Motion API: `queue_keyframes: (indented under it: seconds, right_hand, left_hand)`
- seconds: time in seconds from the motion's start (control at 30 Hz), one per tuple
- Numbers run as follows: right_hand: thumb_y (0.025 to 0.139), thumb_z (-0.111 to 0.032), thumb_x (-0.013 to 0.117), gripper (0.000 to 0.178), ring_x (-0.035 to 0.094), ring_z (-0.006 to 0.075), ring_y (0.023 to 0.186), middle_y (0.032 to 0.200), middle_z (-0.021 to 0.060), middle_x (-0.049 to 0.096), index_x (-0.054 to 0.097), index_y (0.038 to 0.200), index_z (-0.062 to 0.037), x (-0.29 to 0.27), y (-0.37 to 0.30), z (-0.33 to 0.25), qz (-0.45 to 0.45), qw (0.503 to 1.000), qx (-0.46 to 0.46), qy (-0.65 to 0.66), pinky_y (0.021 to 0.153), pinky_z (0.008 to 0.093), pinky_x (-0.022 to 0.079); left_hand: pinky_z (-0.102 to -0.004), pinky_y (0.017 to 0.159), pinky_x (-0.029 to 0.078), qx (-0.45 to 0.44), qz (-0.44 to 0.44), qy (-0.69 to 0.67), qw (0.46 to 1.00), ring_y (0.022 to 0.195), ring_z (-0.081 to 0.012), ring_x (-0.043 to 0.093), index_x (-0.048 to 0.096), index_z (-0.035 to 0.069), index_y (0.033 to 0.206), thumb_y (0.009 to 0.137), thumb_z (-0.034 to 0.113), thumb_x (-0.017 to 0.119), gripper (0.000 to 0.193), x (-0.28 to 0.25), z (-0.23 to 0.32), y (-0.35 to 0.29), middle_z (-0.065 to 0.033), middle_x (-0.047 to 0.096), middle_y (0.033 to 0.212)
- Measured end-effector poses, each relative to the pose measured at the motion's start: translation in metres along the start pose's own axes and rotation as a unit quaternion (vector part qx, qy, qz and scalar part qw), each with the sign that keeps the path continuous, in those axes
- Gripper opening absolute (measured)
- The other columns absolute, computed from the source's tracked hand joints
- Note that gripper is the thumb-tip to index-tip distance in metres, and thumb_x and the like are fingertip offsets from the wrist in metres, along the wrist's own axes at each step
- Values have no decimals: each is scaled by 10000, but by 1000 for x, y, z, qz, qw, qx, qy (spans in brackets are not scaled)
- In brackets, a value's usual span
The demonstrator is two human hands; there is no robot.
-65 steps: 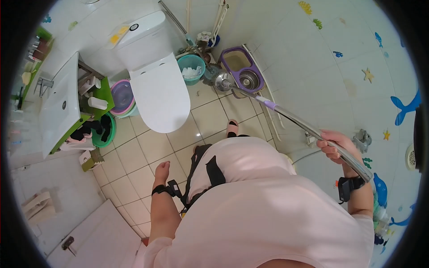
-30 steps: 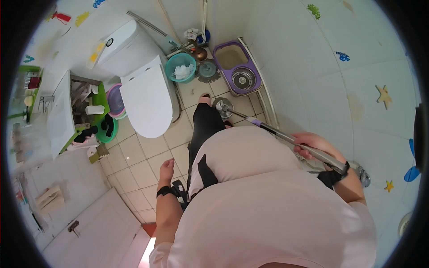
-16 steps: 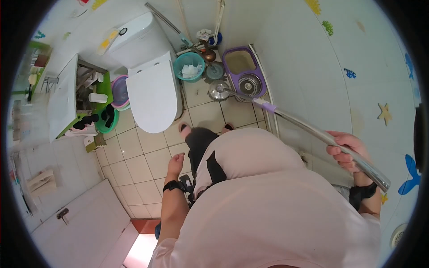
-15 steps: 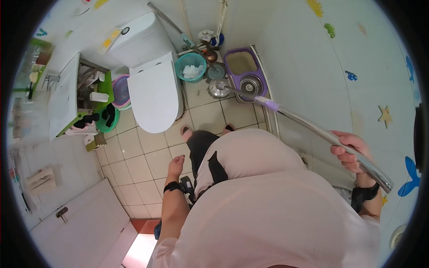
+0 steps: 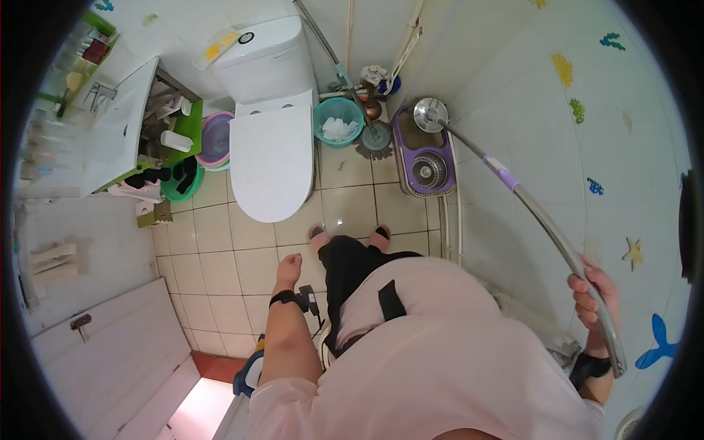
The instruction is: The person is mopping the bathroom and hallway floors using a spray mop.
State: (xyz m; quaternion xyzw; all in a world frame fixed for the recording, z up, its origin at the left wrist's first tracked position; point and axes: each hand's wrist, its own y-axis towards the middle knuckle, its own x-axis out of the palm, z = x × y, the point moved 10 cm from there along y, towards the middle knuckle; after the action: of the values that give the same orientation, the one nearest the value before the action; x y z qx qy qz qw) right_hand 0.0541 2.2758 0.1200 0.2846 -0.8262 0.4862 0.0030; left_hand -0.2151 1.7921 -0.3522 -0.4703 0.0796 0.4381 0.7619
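Observation:
My right hand (image 5: 595,292) is wrapped round the long metal handle of a spin mop (image 5: 544,218), which has a lilac sleeve partway along. At its far end, a round shiny mop head (image 5: 425,110) is over the far compartment of a purple mop bucket (image 5: 419,149). Whether it touches the bucket's inside I cannot tell. A metal spin basket (image 5: 427,171) fills the bucket's near compartment. My left hand (image 5: 290,270) hangs by my left side, fingers curled closed, with nothing visible in them.
A white toilet (image 5: 271,165) stands ahead, a teal bin (image 5: 320,132) with white paper beside it. Another long-handled tool (image 5: 320,37) leans behind the bin. Left are a vanity cabinet (image 5: 121,136), a purple basin (image 5: 227,143) and a green basin (image 5: 192,187). A tiled wall (image 5: 506,242) rises on my right.
My right hand has drawn lower in the picture with the mop. The mop head has gone from the floor area left of the purple bucket to over its far compartment. My view has shifted.

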Motion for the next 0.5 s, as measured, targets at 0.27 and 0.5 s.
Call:
queue_keyframes:
  seconds: [0.27,0.5]
  right_hand:
    - [901,-180,375,406,354,61,376,675,30,441,289,1295,-136,-25,140,36,15,992,109,-67,275,197,275]
    - [896,-189,417,443,337,49,429,710,22,436,271,1315,-188,16,252,78,28,984,153,-88,335,170,300]
  left_hand:
    - [-314,824,436,10,2,-42,999,950,-240,580,571,4,1069,835,296,518,378,21,43,48,-162,613,998]
    - [-337,836,400,-133,52,-195,970,960,-278,544,520,-58,1097,839,387,482,515,48,-22,149,-186,584,1023]
